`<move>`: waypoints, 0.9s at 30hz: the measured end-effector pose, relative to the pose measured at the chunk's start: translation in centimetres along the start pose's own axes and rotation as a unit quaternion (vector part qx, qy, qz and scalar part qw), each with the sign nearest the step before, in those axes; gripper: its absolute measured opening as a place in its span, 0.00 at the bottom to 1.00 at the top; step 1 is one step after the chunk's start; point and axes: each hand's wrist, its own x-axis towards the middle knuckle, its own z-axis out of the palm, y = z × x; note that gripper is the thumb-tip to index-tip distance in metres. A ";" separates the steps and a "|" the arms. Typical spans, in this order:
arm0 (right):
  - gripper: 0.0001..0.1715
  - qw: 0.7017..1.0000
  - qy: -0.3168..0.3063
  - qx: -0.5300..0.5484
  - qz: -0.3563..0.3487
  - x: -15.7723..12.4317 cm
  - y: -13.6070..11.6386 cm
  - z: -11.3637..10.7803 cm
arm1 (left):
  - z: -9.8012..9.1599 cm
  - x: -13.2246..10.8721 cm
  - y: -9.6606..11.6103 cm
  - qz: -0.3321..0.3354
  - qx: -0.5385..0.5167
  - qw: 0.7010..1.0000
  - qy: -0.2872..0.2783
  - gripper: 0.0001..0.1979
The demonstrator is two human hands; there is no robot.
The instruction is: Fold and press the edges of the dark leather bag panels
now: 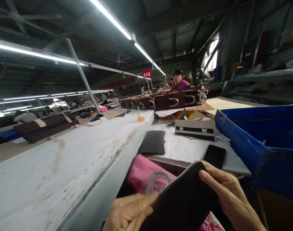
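Observation:
My left hand (128,213) and my right hand (229,197) both grip a flat dark leather piece (185,200) at the bottom of the view, thumbs on its top face. Under it lies a pink checked cloth (141,173) with a clear plastic wrapper (158,179) on it. A black phone (215,156) lies just beyond my right hand, and another dark flat piece (153,142) rests farther up the white table (185,147).
A long white workbench (64,166) runs along the left. A blue crate (262,144) stands at the right. A small cardboard box (196,128), an orange glue bottle (139,115) and several brown bags (170,100) sit ahead. A person in purple (180,84) works at the back.

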 end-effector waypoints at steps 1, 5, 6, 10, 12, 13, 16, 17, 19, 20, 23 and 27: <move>0.17 1.000 -0.007 0.006 0.000 -0.1 -0.2 0.0 | 0.2 0.2 0.1 -0.002 0.002 1.000 0.007 0.18; 0.16 1.000 0.007 -0.016 -0.025 -0.4 -1.0 0.1 | 1.0 1.4 0.9 -0.025 0.023 0.999 0.020 0.15; 0.16 1.000 0.006 -0.019 -0.024 -0.5 -1.1 0.1 | 1.2 1.6 1.1 -0.031 0.021 0.999 0.025 0.15; 0.15 1.000 -0.014 0.016 -0.005 -0.3 -0.8 0.0 | 1.6 1.4 0.9 -0.028 -0.033 0.999 0.032 0.14; 0.16 0.999 -0.027 0.036 -0.002 -0.1 -0.5 -0.1 | 1.5 1.1 0.7 -0.023 -0.056 0.998 0.024 0.14; 0.16 0.999 -0.030 0.043 -0.004 0.0 -0.4 -0.1 | 1.4 1.1 0.6 -0.022 -0.057 0.998 0.025 0.14; 0.16 0.998 -0.035 0.051 -0.022 0.3 -0.4 0.2 | 1.4 1.6 0.9 -0.007 -0.043 0.998 0.052 0.14; 0.16 0.998 -0.037 0.050 -0.030 0.3 -0.5 0.4 | 1.4 1.9 1.1 -0.002 -0.041 0.998 0.054 0.14; 0.17 0.997 -0.037 0.046 -0.048 0.3 -0.6 0.8 | 1.7 2.5 1.4 0.008 -0.040 0.997 0.061 0.15; 0.17 0.997 -0.035 0.044 -0.060 0.3 -0.6 0.9 | 1.9 2.7 1.5 0.011 -0.036 0.997 0.069 0.15; 0.16 0.994 -0.043 0.029 -0.101 0.2 -0.4 1.0 | 2.4 2.7 1.3 0.018 -0.007 0.997 0.078 0.14; 0.17 0.987 -0.058 -0.004 -0.149 0.5 0.0 0.8 | 2.6 2.0 0.4 0.004 0.031 0.998 0.050 0.16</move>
